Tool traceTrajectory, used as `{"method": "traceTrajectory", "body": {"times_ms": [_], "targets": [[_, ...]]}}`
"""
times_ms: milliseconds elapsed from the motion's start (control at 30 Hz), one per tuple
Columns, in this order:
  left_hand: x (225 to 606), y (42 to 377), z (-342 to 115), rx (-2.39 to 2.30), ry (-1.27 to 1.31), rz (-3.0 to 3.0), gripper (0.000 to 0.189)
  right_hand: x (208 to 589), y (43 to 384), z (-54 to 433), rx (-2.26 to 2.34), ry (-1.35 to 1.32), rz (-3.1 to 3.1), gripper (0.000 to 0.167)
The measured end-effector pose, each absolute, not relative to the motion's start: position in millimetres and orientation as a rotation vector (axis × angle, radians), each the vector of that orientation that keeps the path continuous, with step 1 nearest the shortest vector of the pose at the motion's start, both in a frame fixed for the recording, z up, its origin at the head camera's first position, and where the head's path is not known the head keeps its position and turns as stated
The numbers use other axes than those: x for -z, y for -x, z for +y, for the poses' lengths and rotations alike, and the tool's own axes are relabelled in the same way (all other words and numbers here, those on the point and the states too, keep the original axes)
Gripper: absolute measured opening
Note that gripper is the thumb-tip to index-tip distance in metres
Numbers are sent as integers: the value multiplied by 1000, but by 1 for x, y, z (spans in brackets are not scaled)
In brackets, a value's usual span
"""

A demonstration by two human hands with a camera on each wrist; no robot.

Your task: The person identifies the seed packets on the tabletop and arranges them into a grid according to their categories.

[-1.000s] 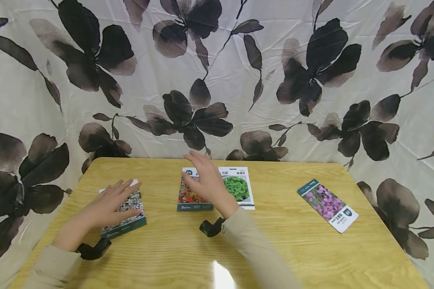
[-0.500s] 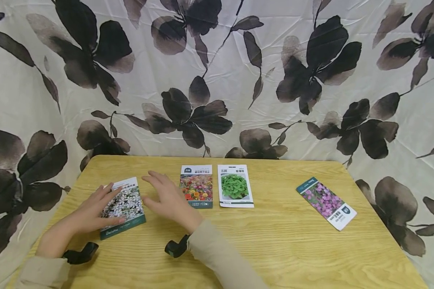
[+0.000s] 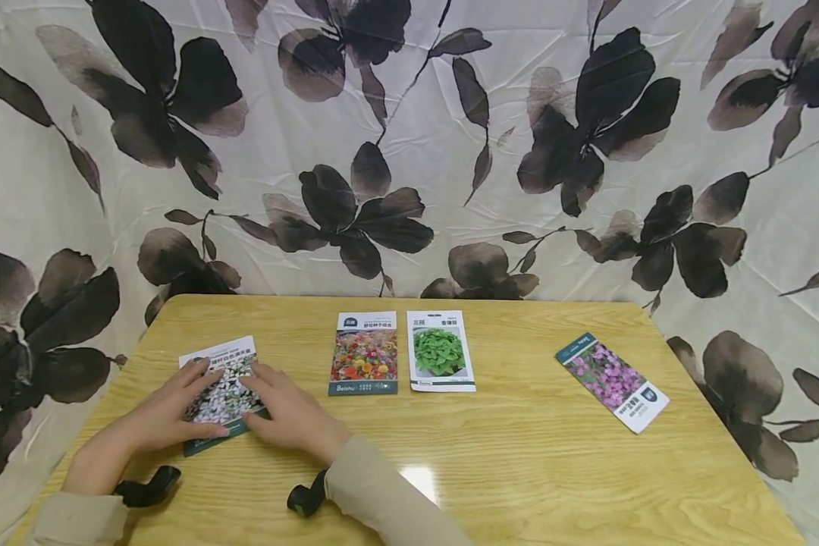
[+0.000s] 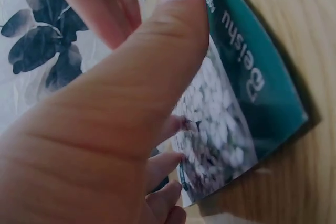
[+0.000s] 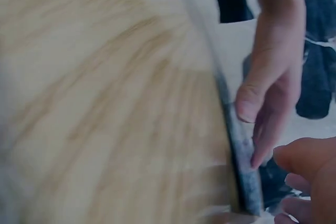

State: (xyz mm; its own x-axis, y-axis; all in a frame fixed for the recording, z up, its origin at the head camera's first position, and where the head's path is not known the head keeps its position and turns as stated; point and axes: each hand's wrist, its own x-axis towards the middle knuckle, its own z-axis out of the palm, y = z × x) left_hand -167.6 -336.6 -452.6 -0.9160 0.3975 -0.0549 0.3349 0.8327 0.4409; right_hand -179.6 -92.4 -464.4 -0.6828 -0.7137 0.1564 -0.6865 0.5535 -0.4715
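Observation:
In the head view a seed packet (image 3: 221, 394) with white flowers and a green bottom band lies slightly turned at the left of the table. My left hand (image 3: 160, 417) rests over its left side, fingers spread and thumb near the green band (image 4: 262, 87). From the other side my right hand (image 3: 293, 417) reaches over the right edge, fingertips on the flower picture and thumb by the lower right corner. The right wrist view catches the packet (image 5: 244, 166) nearly edge-on, with my left hand (image 5: 275, 72) at it and my right hand (image 5: 312, 177) close by.
Two upright seed packets lie side by side at the table's back middle, one with mixed flowers (image 3: 363, 353) and one with green leaves (image 3: 440, 352). A purple-flower packet (image 3: 613, 381) lies aslant at the right. Behind the wooden table (image 3: 519, 455) hangs a floral cloth (image 3: 450, 250).
My right hand has moved left from over the mixed-flower packet to the right side of the white-flower packet. My left hand has shifted slightly left and stays over that packet.

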Motion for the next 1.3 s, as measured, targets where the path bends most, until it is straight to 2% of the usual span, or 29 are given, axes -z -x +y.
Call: {"method": "traceTrajectory", "body": {"times_ms": [300,500,733,1033,1300], "targets": [[454,170,-336,-730,-549,2848,79,474,180,-93,571,1289,2799,55],[457,169,-333,-827,-549,2829,73,478,176,-91,494,1359,2853,50],[458,162,-330,-774,-551,2843,72,485,167,-90,355,1430,2890,57],[458,148,-324,-771,-586,2868,66,488,156,-84,340,1462,2886,58],[459,133,-314,-746,-623,2883,67,490,142,-76,322,1504,2879,52]]}}
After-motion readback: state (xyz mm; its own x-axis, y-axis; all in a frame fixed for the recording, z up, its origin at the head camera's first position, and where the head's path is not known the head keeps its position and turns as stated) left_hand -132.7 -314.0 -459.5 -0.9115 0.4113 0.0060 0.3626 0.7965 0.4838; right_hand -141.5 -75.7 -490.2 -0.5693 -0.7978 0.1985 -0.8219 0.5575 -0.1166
